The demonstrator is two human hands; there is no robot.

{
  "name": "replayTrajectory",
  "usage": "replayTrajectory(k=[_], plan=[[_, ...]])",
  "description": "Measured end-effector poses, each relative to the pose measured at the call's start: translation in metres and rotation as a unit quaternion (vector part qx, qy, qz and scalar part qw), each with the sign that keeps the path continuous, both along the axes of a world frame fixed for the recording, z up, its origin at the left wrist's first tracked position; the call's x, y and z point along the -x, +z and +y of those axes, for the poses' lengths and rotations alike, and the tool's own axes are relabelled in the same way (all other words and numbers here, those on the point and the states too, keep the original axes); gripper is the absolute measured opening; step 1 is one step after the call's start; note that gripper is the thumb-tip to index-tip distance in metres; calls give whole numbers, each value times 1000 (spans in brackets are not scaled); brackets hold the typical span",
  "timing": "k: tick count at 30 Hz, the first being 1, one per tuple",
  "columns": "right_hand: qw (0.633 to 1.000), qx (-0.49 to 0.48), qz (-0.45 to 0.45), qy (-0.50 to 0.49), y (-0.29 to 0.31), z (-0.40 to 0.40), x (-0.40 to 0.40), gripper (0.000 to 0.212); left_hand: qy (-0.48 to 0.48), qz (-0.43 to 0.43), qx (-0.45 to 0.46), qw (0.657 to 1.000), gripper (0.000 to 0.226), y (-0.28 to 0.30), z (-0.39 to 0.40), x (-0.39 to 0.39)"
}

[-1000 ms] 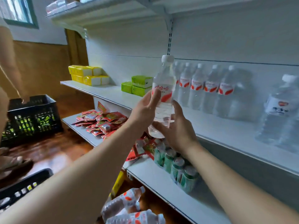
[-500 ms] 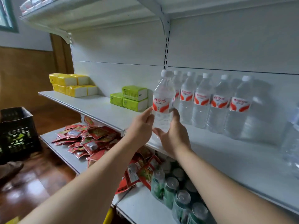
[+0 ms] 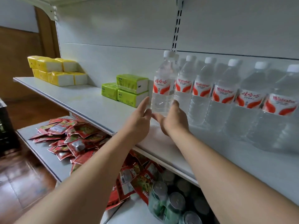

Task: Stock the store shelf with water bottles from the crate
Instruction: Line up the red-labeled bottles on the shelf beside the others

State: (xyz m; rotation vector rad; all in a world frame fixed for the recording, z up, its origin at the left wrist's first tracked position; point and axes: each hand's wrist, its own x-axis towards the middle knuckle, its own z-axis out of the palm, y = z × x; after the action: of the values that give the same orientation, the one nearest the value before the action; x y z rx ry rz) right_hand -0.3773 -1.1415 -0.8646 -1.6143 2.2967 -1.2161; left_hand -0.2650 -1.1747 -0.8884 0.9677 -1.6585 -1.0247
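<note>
A clear water bottle (image 3: 163, 88) with a white cap and a red-and-white label stands upright on the white middle shelf (image 3: 90, 102), at the left end of a row of several like bottles (image 3: 223, 94). My right hand (image 3: 174, 120) curls round its base, thumb in front and index finger along its right side. To the bottle's left is my left hand (image 3: 139, 122), fingers straight, its index fingertip at the bottle's lower left side. The black crate (image 3: 4, 126) shows only as a sliver at the left edge.
Green tissue packs (image 3: 127, 89) sit just left of the bottle, and yellow packs (image 3: 56, 71) lie further left on the same shelf. On the shelf below are red sachets (image 3: 72, 136) and green cans (image 3: 168, 202). Another shelf hangs overhead.
The bottle went from held in the air in front of the shelf to standing at the left end of the row. My left hand's fingers have straightened off it.
</note>
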Motion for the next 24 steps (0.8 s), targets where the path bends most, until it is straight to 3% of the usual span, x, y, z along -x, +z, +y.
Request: replayTrajectory(k=[10, 17, 24], plan=[[999, 5, 26, -40, -3, -27, -3, 69, 31, -166, 38, 985, 70, 5, -11, 8], [998, -6, 40, -38, -4, -27, 3, 44, 33, -154, 27, 987, 68, 2, -20, 11], [999, -2, 24, -42, -7, -32, 4, 42, 45, -185, 49, 980, 61, 2, -23, 14]])
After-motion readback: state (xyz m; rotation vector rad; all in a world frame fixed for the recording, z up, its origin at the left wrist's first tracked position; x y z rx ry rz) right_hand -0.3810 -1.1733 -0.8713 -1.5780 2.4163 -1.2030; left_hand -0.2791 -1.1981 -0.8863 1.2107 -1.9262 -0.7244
